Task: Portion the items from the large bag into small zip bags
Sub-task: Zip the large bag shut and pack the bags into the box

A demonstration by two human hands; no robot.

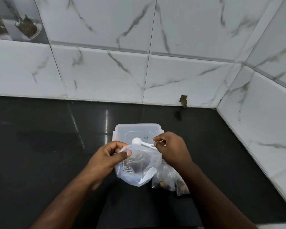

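Pinching the large bag rim with left grip, right grip holding the scoop; floppy, slippery plastic, so best held near the mouth.

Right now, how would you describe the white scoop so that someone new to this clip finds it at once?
Start at the black countertop below the marble-tiled wall. A clear plastic lidded box sits at its middle, just beyond both hands. The white scoop lies on that lid, its handle at the right hand; it is the only opaque white thing among clear bags.
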